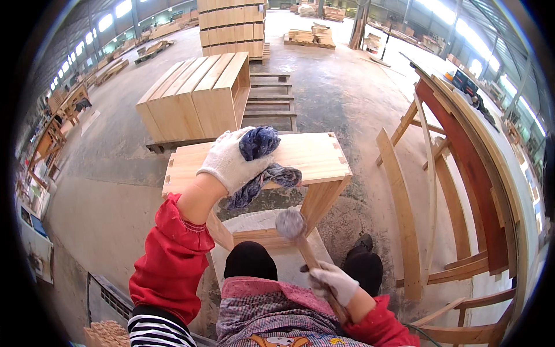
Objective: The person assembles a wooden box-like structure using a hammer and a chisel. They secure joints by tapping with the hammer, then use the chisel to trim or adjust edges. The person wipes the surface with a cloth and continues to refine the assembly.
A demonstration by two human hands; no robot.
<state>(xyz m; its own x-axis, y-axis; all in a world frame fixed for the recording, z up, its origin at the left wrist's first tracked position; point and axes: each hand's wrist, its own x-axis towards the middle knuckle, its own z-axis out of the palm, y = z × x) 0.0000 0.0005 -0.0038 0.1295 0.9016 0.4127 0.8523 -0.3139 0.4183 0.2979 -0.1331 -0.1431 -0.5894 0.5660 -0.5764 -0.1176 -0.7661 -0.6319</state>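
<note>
A pale wooden box frame (312, 153) with finger-jointed corners stands in front of me, open toward me. My left hand (227, 161), in a white knitted glove, is closed on a crumpled dark blue cloth (259, 143) on the top board. Part of that cloth hangs over the near edge. My right hand (336, 282), gloved too, grips the wooden handle of a mallet (291, 224). Its rounded grey head is raised in front of the box's opening, near the right side board. My left fingers are partly hidden by the cloth.
Joined pale wooden boxes (193, 95) rest on a pallet (272, 95) beyond the work. To the right stands a long workbench (457, 139) with boards (399, 214) leaning by it. A tall wood stack (231, 29) rises at the back. A dark metal-edged crate (110, 298) is at lower left.
</note>
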